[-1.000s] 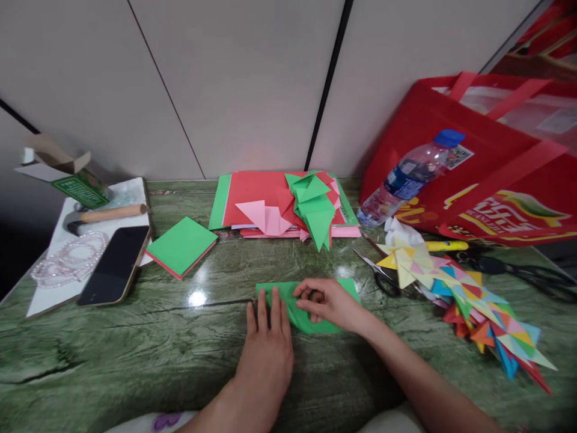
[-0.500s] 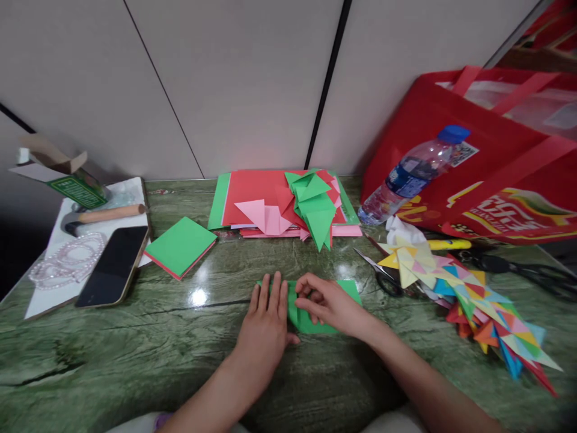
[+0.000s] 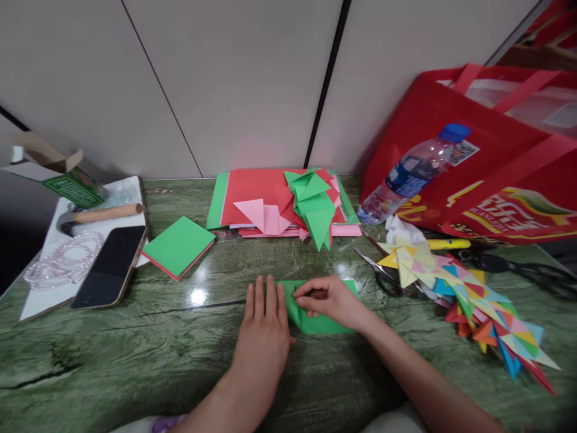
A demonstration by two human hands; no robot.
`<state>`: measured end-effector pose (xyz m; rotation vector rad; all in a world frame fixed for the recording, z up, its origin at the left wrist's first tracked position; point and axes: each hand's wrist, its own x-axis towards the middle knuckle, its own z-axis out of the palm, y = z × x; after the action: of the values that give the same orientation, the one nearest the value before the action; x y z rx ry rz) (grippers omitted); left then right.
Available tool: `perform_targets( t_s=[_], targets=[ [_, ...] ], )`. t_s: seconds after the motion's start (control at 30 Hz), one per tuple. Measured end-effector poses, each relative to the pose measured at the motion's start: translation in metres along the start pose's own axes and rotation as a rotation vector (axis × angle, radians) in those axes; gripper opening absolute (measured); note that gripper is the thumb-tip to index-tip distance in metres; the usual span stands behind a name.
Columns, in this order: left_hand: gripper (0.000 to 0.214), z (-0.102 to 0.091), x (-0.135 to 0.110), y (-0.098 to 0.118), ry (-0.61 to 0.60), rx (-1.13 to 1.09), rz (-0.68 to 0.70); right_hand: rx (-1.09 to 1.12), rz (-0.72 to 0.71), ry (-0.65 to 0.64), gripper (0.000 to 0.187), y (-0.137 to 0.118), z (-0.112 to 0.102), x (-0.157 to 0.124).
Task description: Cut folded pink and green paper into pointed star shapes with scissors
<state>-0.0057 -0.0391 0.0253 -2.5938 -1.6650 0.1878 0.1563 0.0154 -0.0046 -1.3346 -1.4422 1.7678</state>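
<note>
A folded sheet of green paper point(image 3: 318, 325) lies on the table in front of me. My left hand point(image 3: 265, 325) rests flat with fingers stretched at its left end, covering part of that end. Over the middle of the sheet, my right hand point(image 3: 331, 300) is closed, thumb and index finger pinched at a raised fold near the paper's left part. The pinched bit itself is mostly hidden by the fingers.
Left are a stack of green and red square paper point(image 3: 180, 243), a phone point(image 3: 110, 264), a bead string point(image 3: 67, 258) and a hammer point(image 3: 108, 213). Behind lie folded pieces point(image 3: 313, 201). Right are scissors point(image 3: 383, 276), a colourful paper model point(image 3: 478, 300), a bottle point(image 3: 406, 177) and a red bag point(image 3: 496, 150).
My left hand has slid a little left, uncovering more of the green paper. My right fingers have drawn together into a tighter pinch over the fold.
</note>
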Motion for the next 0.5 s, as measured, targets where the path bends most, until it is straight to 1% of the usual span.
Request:
perform_targets(
  t_s=[0.07, 0.13, 0.27, 0.33, 0.4, 0.47, 0.5],
  targets=[
    [0.048, -0.004, 0.001, -0.001, -0.011, -0.004, 0.069, 0.014, -0.001, 0.014, 0.032, 0.001, 0.000, 0.001],
    [0.042, -0.004, 0.002, -0.002, -0.018, -0.012, 0.129, 0.013, -0.004, 0.019, 0.034, 0.003, 0.000, 0.002],
    [0.045, 0.003, 0.002, -0.004, -0.053, 0.001, 0.148, 0.008, -0.012, 0.012, 0.034, 0.007, 0.000, 0.004],
    [0.050, 0.006, 0.001, -0.004, -0.068, -0.001, 0.146, -0.012, -0.028, 0.004, 0.031, 0.008, -0.001, 0.003],
    [0.056, 0.008, 0.001, -0.003, -0.072, -0.011, 0.143, -0.137, -0.105, 0.023, 0.022, 0.007, -0.003, 0.001],
    [0.061, 0.009, 0.001, -0.002, -0.072, -0.020, 0.140, -0.376, -0.242, 0.055, 0.015, 0.006, -0.006, -0.002],
    [0.063, 0.010, 0.001, -0.002, -0.072, -0.024, 0.137, -0.504, -0.315, 0.065, 0.016, 0.005, -0.007, -0.003]
  ],
)
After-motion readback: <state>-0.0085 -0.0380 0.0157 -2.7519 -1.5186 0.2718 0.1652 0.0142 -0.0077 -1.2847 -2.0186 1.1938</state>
